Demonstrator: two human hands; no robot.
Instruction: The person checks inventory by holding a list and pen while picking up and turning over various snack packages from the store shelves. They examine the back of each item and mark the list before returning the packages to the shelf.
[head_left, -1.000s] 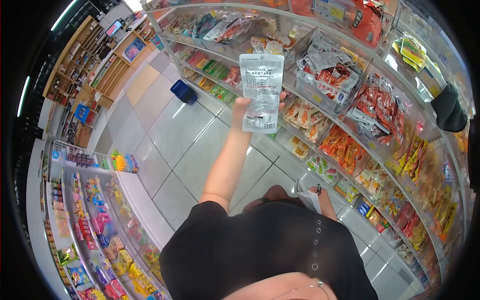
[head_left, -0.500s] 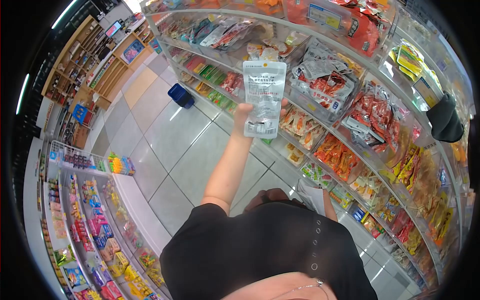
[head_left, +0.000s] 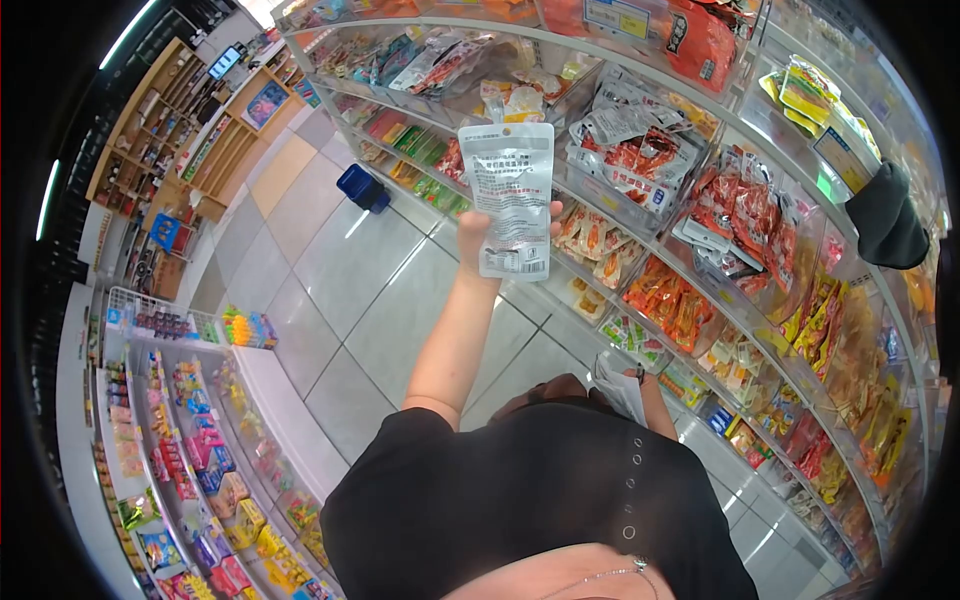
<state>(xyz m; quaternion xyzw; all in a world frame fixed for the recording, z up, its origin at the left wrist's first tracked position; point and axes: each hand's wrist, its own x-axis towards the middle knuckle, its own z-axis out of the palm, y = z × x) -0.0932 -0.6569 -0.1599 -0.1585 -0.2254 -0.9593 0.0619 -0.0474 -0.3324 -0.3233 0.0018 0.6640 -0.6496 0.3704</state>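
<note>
1. From my end, the left hand (head_left: 474, 236) is raised in front of the body and closed around the lower part of a flat, silvery-white packet with printed text (head_left: 510, 190). The thumb lies along the packet's left edge, and fingertips show at its right edge.
2. The packet stands roughly upright, its printed side facing me, with a small round hole at the top and a barcode near the bottom. Most of it rises above the grip.
3. I see the right hand (head_left: 653, 396) lower down, beside the black short-sleeved top (head_left: 520, 480), gripping some folded white papers (head_left: 620, 392). It is well apart from the packet. A small dark item shows by its fingers; I cannot tell what it is.
4. Behind the packet and to its right runs a curved, tiered shelf with clear bins (head_left: 520, 32), holding red, orange and silvery snack packs. Below the raised arm is the grey tiled floor (head_left: 385, 300), with a dark blue plastic bin (head_left: 363, 188) on it to the left.
5. The packet covers part of the shelf. The palm and most fingers of the left hand are hidden behind it, and I can't make out its fine print.
6. The papers and the black top hide much of the right hand. The round dark border of my view cuts off the shelf at the far right.
</note>
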